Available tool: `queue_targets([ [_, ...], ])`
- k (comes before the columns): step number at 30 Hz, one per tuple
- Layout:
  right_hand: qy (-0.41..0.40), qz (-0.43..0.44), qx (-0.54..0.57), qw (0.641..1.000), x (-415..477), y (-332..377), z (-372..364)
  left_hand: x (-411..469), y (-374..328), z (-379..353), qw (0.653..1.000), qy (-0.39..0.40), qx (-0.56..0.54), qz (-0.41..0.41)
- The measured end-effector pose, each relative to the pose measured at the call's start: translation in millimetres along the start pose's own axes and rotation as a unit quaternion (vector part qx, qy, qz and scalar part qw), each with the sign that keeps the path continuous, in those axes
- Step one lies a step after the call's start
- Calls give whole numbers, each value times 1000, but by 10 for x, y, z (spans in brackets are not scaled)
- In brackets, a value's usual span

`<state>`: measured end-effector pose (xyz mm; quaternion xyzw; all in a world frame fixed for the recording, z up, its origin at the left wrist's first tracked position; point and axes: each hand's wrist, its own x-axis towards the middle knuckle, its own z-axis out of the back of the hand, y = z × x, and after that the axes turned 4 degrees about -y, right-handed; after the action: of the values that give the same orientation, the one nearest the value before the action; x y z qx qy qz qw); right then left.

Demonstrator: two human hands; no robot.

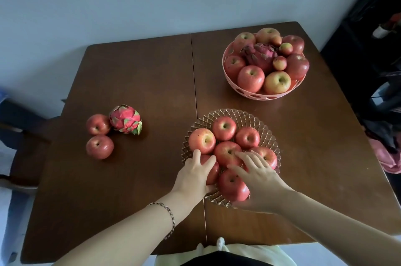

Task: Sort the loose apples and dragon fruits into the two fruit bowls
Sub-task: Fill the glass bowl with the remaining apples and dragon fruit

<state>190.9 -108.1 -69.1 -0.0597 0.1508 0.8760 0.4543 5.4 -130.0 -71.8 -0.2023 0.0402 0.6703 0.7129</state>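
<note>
A cut-glass bowl [249, 117] near the table's front holds several red apples. My left hand [195, 175] grips an apple [213, 173] at the bowl's near left side, fingers curled over it. My right hand [258, 175] lies with spread fingers over the apples at the near right, touching one apple [233, 187] below it. Two loose apples, one farther [98, 124] and one nearer [99, 146], and a loose dragon fruit [125, 119] lie on the table's left. A pink perforated bowl [260, 95] at the back right holds several apples and a dragon fruit [259, 55].
The brown wooden table [141, 179] has a seam down its middle. A chair [23, 126] stands at the left edge. Dark furniture and cloth [384, 135] crowd the right side. A pale wall rises behind the table.
</note>
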Motion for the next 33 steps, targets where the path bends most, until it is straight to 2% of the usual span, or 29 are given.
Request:
queue_targets([
  [4, -37, 3, -10, 999, -8, -13, -64, -5, 7, 30, 1000, 4, 5, -7],
  [9, -17, 7, -34, 999, -14, -10, -150, 38, -5, 40, 999, 15, 25, -15],
  [16, -42, 69, -2, 997, -13, -162, -187, 35, 8, 31, 998, 22, 45, -24],
  [18, -16, 60, 15, 998, -3, -200, -145, 32, 15, 25, 999, 19, 42, -23],
  [22, 38, 48, -28, 998, 53, -192, -70, 26, 53, 12, 999, 24, 27, -23],
  [26, 52, 20, 27, 998, 128, -1, 143, 6, 155, 160, 997, 32, -62, -28],
  [27, 42, 13, 45, 998, 189, 68, 209, -11, 236, 228, 995, 16, -96, -21],
  [29, 26, 7, 70, 997, 326, 180, 318, -35, 439, 346, 989, -63, -137, -5],
  [31, 26, 20, 92, 995, 524, 304, 403, -61, 758, 458, 975, -172, -134, 29],
  [33, 40, 32, 107, 993, 730, 478, 469, -87, 1182, 543, 954, -259, -106, 107],
])
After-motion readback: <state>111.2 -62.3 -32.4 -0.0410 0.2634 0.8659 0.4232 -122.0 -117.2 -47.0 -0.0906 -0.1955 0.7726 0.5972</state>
